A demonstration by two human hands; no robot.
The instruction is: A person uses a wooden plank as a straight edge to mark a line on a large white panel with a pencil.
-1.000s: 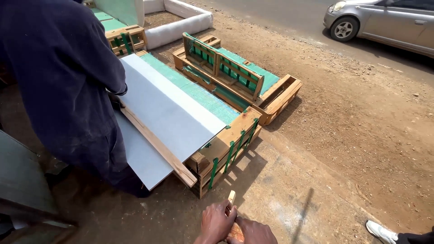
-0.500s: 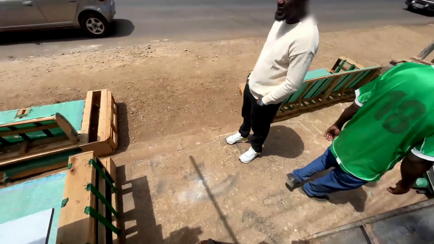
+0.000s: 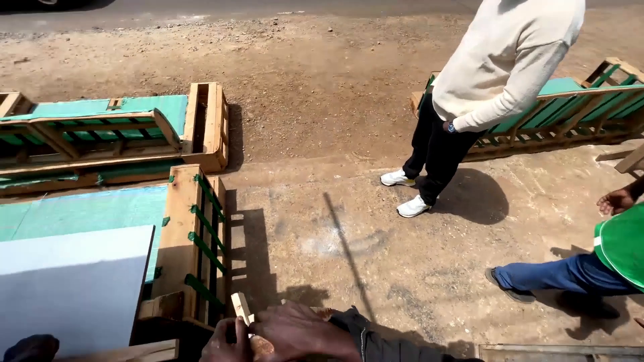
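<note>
A: Head view, low near edge: both hands meet on a small wooden stick (image 3: 240, 308). The left hand (image 3: 227, 342) has its fingers curled shut around the lower part of it, and the right hand (image 3: 302, 332) lies over the top, fingers folded down onto the same piece. Only the pale upper end of the stick pokes out above the knuckles.

B: Where does that put it in the scene?

A: Just right of the wooden frame (image 3: 194, 234) with the green slats, near its closest corner, over the concrete floor (image 3: 349, 248). Left of the frame lies a grey sheet (image 3: 74, 288) on a teal panel (image 3: 80, 208).

B: What could go wrong?

A: I'd judge the grip as the weak point. So little of the stick shows that a twist could snap it or drive a splinter into a palm. If it slips, it may fall between the slats, where it would be awkward to reach.

B: And the others?

A: A person in a cream top (image 3: 503, 60) stands far right, well apart, by another frame (image 3: 570, 107). A person in a green shirt (image 3: 620, 245) crouches at the right edge. Neither is near the hands, so a dropped stick shouldn't reach them.
</note>
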